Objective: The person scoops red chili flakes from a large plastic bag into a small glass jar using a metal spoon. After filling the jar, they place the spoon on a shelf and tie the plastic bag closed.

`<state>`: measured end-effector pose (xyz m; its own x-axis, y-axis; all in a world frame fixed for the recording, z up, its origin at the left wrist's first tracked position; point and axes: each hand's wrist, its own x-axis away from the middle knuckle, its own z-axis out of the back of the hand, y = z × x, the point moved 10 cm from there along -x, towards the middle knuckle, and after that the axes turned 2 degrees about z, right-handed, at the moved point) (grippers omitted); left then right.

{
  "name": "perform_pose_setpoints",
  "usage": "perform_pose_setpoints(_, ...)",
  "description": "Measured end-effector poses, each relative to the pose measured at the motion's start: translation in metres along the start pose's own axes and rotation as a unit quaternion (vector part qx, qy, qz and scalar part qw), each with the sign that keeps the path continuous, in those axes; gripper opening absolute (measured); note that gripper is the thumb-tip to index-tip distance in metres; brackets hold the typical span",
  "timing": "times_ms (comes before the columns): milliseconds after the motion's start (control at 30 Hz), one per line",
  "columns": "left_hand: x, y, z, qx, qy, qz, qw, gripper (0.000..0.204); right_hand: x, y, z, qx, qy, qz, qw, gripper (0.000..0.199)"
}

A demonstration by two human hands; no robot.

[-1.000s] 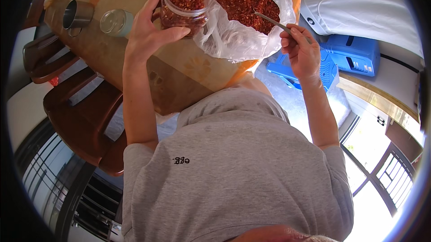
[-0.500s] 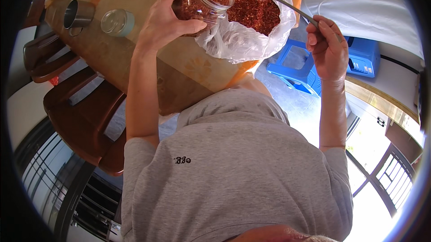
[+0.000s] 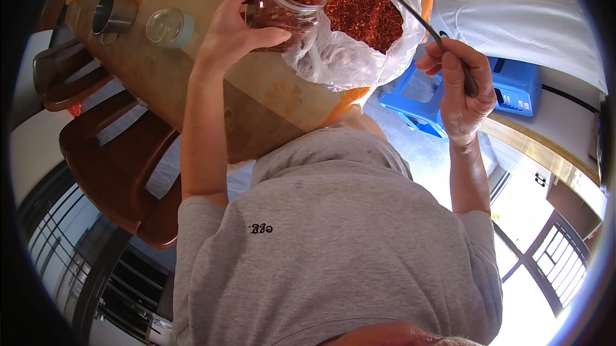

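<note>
My left hand grips a clear wide-mouthed jar from its side, fingers wrapped round it. The jar is tilted with its open mouth toward the bag and holds red chili flakes. Closed round the handle end of a long metal spoon, my right hand is off to the right. The spoon's bowl is raised over the far part of a white plastic bag, near the jar's mouth; what it carries is hard to make out. Red chili flakes fill the opened bag on the table.
On the patterned orange-brown table, a metal mug and a small clear round container stand to the left. Brown chairs line the left edge. A blue stool and a blue box are at the right.
The spoon has lifted out of the chili flakes and moved up and left toward the jar. My right hand has turned and come down slightly. The jar is still in my left hand, tipped a little differently.
</note>
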<state>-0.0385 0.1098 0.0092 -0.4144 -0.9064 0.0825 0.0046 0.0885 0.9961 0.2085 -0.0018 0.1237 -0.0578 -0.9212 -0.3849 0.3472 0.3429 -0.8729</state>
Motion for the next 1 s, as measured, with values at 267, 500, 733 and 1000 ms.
perform_pose_setpoints(267, 0.011, -0.002, 0.014, 0.093, 0.002, -0.027, 0.995, 0.071, 0.005, 0.100, -0.001, 0.035, 0.069, -0.136, 0.988, 0.016)
perform_pose_setpoints(500, 0.016, -0.004, 0.019, 0.052, 0.007, -0.021, 0.998, 0.078, -0.004, 0.136, -0.051, -0.146, 0.013, -0.246, 0.958, 0.019)
perform_pose_setpoints(733, 0.024, -0.005, 0.026, -0.002, 0.018, -0.032, 0.999, 0.079, 0.014, 0.139, -0.057, -0.236, -0.032, -0.366, 0.900, 0.019)
perform_pose_setpoints(1000, 0.023, 0.008, 0.024, -0.025, 0.026, -0.025, 0.999, 0.074, 0.019, 0.136, -0.009, -0.264, 0.043, -0.367, 0.891, 0.021)
